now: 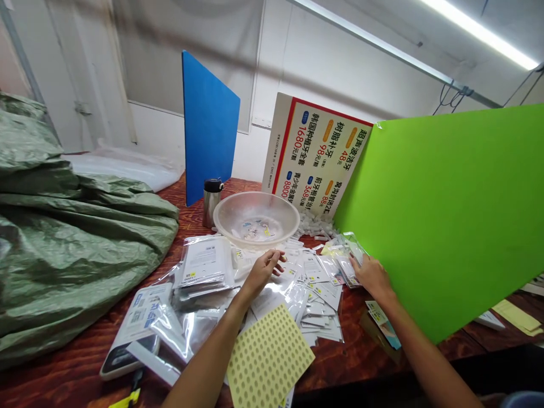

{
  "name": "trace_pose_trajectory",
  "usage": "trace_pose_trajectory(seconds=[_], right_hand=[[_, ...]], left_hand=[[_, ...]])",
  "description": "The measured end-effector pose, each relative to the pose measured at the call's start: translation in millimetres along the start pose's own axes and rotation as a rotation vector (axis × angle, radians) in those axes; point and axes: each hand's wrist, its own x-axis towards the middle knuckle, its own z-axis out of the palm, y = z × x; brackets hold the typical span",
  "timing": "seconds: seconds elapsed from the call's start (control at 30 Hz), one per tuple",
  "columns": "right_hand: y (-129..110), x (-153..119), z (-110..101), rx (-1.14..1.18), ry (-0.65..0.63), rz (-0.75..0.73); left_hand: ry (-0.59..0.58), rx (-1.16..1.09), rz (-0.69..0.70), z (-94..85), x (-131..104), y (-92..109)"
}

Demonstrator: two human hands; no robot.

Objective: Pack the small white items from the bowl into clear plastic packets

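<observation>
A person's two bare hands work over a dark red, wood-grained table [457, 340]. The right hand [374, 276] is at the clear packets [346, 262] beside a green board [446, 215]; its fingertips meet a packet's edge, but I cannot tell whether they grip or merely touch. The left hand [267, 267] hangs over a spread of white cards [319, 292], fingers loosely curled – whether something tiny sits between them, I cannot tell.

The step in hand looks like handling one of these packets; lifting it alone would call for a firm pinch on one edge, as its neighbours overlap it.

Behind the left hand, a translucent basin [225, 218] holds a shallow scatter of small pieces, some marked yellow. Left of the cards, a stack of clear sleeves [207, 263] contains printed white sheets. The metal flask [211, 204] beside the basin is lidded – contents hidden. Nearest the viewer lies a yellow dotted sheet [271, 358].
</observation>
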Motion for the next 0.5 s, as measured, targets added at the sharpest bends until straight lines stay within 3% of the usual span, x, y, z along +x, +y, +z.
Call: trace_pose_trajectory(seconds=[0.17,0.27,0.37,0.43,0.5], right_hand=[[16,11,-1,0.1,-0.063,0.026],[17,31,-16,0.115,0.021,-0.003],[-11,65,-35,0.137,0.06,-0.161],[-44,92,-38,0.105,-0.09,-0.312],[-80,119,-27,0.078,-0.189,-0.361]], left_hand=[[0.005,-0.004,-0.037,-0.7,0,-4],[0.019,-0.049,-0.099,-3.1,4,-10],[0.02,-0.067,-0.133,-5.6,7,-15],[0.016,-0.071,-0.13,-6.8,8,-17],[0.021,-0.086,-0.133,-7.7,7,-18]])
